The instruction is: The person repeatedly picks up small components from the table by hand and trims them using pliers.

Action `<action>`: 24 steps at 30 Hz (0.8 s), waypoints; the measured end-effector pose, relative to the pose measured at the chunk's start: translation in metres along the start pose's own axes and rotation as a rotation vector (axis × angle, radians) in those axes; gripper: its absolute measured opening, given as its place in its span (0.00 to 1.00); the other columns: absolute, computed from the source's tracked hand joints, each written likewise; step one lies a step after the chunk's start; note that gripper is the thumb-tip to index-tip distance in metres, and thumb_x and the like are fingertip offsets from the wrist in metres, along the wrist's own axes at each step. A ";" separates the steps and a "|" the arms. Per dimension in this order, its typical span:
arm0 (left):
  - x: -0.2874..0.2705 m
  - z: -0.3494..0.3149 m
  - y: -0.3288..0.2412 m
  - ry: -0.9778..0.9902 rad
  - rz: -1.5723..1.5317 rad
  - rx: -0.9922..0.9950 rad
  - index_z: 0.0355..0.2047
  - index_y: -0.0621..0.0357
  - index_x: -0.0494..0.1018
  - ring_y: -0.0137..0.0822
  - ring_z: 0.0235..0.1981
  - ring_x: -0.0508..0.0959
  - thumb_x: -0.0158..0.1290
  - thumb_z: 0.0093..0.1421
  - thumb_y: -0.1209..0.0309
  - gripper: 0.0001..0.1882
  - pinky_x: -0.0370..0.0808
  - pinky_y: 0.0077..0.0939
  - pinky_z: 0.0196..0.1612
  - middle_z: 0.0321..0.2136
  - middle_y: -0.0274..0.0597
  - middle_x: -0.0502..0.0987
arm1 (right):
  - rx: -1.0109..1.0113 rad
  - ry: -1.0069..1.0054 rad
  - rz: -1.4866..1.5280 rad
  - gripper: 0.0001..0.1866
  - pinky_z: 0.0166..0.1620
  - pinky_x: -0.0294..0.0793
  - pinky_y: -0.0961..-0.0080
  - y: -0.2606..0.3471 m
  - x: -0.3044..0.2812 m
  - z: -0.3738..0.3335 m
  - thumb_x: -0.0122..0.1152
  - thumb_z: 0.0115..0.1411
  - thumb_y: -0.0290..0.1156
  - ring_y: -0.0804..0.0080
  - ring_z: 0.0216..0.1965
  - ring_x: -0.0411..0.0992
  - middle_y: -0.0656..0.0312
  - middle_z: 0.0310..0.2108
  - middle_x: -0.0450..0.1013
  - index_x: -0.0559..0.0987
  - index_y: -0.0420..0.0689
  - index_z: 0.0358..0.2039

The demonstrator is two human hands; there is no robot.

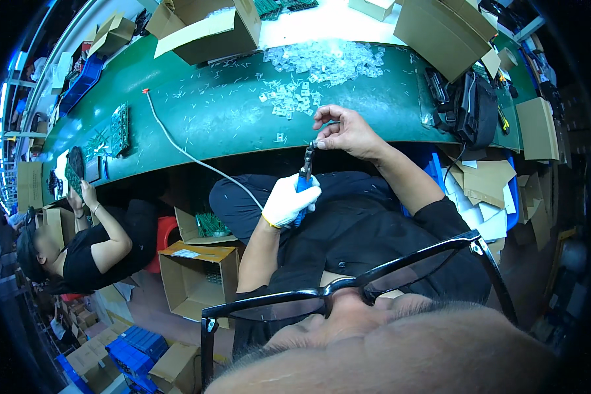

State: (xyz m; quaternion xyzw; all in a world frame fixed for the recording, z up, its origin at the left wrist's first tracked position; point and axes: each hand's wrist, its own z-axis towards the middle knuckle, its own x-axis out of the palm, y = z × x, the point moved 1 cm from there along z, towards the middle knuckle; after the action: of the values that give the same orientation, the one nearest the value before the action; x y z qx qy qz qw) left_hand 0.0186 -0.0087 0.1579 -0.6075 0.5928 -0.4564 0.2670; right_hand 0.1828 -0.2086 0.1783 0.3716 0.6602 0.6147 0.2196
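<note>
My left hand (pixel 286 202), in a white glove, is closed around a pair of blue-handled nippers (pixel 308 163). Their metal jaws point away from me, just off the table's near edge. At the jaw tips, my bare right hand (pixel 349 133) pinches with thumb and forefinger; whatever lies between them is too small to make out. A single small clear plastic piece (pixel 280 138) rests on the green table (pixel 203 111) left of the fingers. Beyond it are a small cluster of similar pieces (pixel 289 98) and a larger heap of clear pieces (pixel 331 60).
A grey cable (pixel 171 138) with an orange end crosses the table toward my left wrist. Open cardboard boxes (pixel 223 36) stand at the back. A black bag (pixel 474 111) sits on the right. At far left, a co-worker (pixel 105 246) holds a green board (pixel 73 176).
</note>
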 end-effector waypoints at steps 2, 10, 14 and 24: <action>0.000 0.001 0.000 -0.010 -0.032 0.006 0.45 0.62 0.79 0.24 0.26 0.80 0.65 0.65 0.71 0.11 0.79 0.21 0.32 0.29 0.34 0.80 | -0.011 -0.011 0.013 0.30 0.49 0.83 0.74 -0.001 -0.001 0.002 0.73 0.56 0.15 0.74 0.43 0.80 0.56 0.52 0.74 0.74 0.35 0.59; -0.005 0.000 0.016 0.206 0.245 0.045 0.49 0.61 0.80 0.20 0.28 0.76 0.68 0.62 0.67 0.17 0.73 0.19 0.33 0.28 0.30 0.80 | -0.207 -0.221 -0.462 0.13 0.49 0.82 0.68 -0.026 -0.026 0.028 0.72 0.61 0.24 0.70 0.43 0.82 0.59 0.41 0.84 0.84 0.39 0.46; -0.002 -0.004 0.008 0.170 0.188 -0.028 0.50 0.60 0.80 0.20 0.27 0.76 0.67 0.63 0.67 0.17 0.73 0.19 0.33 0.29 0.31 0.81 | -0.429 -0.475 -0.854 0.16 0.54 0.80 0.59 -0.015 -0.040 0.039 0.74 0.58 0.31 0.52 0.48 0.81 0.51 0.46 0.84 0.85 0.42 0.46; -0.004 0.002 0.015 0.178 0.157 0.012 0.50 0.60 0.80 0.22 0.30 0.80 0.65 0.65 0.65 0.17 0.76 0.20 0.36 0.30 0.35 0.83 | -0.358 -0.811 -1.236 0.14 0.53 0.78 0.52 0.005 -0.142 0.045 0.71 0.59 0.28 0.47 0.49 0.78 0.52 0.45 0.81 0.85 0.45 0.46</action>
State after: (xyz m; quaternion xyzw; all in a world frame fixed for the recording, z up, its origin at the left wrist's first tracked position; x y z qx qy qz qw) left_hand 0.0131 -0.0079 0.1431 -0.5147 0.6569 -0.4899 0.2521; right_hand 0.3063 -0.2874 0.1526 0.0900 0.5060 0.2928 0.8063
